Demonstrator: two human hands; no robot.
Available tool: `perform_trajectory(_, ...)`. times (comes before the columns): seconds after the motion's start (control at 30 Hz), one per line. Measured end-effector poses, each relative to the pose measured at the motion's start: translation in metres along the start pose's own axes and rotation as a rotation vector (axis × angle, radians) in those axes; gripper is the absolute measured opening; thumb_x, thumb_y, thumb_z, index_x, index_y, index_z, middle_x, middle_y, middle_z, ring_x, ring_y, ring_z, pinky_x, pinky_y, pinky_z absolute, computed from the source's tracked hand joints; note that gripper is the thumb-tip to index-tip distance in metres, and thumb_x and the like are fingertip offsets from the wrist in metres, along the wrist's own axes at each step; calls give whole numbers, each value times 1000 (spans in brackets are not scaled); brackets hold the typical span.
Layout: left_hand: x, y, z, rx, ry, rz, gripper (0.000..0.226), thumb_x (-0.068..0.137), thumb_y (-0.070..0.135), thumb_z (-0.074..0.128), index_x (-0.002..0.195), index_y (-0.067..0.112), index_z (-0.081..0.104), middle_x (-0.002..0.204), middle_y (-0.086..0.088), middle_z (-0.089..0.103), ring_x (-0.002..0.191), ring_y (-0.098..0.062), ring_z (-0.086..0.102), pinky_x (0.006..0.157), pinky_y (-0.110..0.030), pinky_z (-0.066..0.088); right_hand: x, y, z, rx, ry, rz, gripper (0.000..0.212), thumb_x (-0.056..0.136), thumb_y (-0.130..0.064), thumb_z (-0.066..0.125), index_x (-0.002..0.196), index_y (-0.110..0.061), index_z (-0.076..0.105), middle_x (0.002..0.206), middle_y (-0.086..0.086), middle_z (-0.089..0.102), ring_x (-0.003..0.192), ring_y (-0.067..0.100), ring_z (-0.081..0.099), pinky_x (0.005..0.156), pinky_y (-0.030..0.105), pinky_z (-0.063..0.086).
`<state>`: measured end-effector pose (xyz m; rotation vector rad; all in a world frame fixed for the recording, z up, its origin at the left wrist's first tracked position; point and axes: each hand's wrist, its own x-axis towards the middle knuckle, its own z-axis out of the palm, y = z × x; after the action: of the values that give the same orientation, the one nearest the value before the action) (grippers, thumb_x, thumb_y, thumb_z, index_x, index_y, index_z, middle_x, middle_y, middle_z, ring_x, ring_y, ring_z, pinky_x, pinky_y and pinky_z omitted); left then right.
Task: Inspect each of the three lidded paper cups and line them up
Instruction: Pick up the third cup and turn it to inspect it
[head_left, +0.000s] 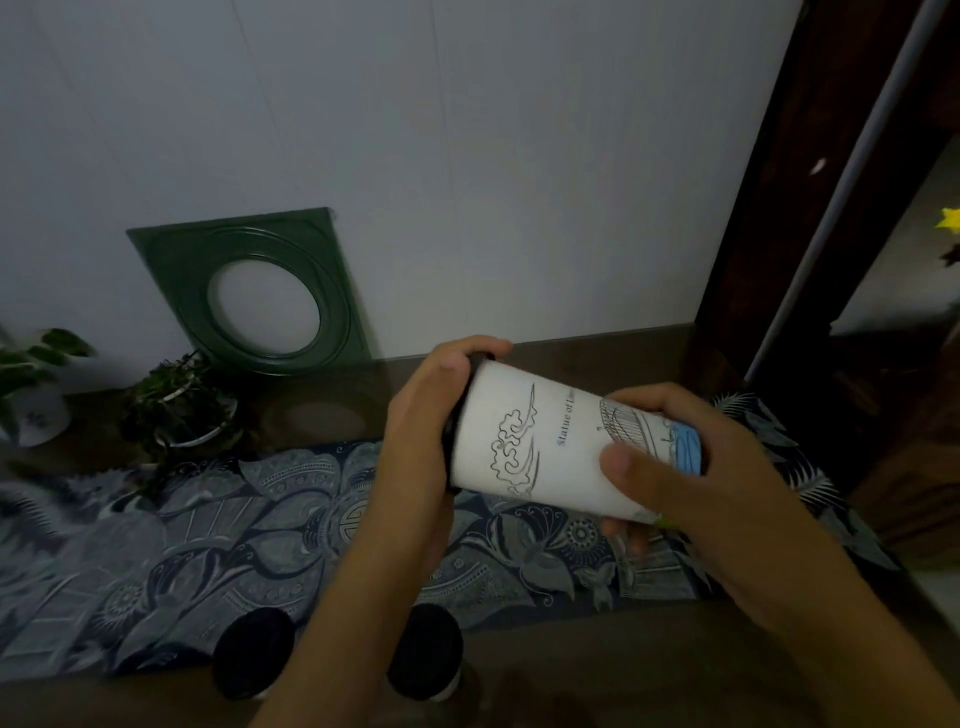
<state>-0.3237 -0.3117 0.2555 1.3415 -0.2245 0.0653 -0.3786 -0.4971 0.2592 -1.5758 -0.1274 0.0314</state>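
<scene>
Both hands clamped one cup (550, 441) sideways above the tabletop (545, 670): left hand (423, 415) on its lid, right hand (670, 467) round its base. A loose lid might pop off, spilling.

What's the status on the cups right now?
Left hand and right hand grip one cup sideways. Two cups stand below. Nothing blocking.

Both hands are holding a white paper cup (550, 441) sideways: left hand (421, 415) gripping its lidded end, right hand (670, 467) its base. Two apparently black-lidded cups (253, 652) are standing below.
</scene>
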Motion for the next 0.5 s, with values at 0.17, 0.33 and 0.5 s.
perform_trajectory(0.17, 4, -1, -3, -154, 10, -247, 35, 94, 35, 48, 88, 15, 76, 84, -3, 76, 79, -18, 70, 73, -36, 53, 1, 2, -2, -805, 48, -485, 67, 67, -58, 65, 127, -31, 51, 118, -14, 54, 102, 0, 52, 74, 9, 51)
perform_trajectory(0.33, 5, -2, -6, -156, -43, -359, 36, 94, 40, 48, 95, 17, 75, 90, -5, 76, 83, -21, 68, 72, -36, 49, 3, 8, -4, -1141, 64, -595, 74, 72, -64, 54, 135, -27, 45, 125, -4, 52, 98, 8, 54, 70, 22, 57)
perform_trajectory(0.5, 2, 1, -5, -58, -69, -191, 36, 98, 39, 44, 105, 19, 73, 95, 0, 74, 90, -18, 68, 71, -36, 55, 0, 4, -2, -646, 104, -374, 64, 63, -61, 68, 123, -44, 52, 108, -24, 61, 100, -6, 57, 73, 8, 50)
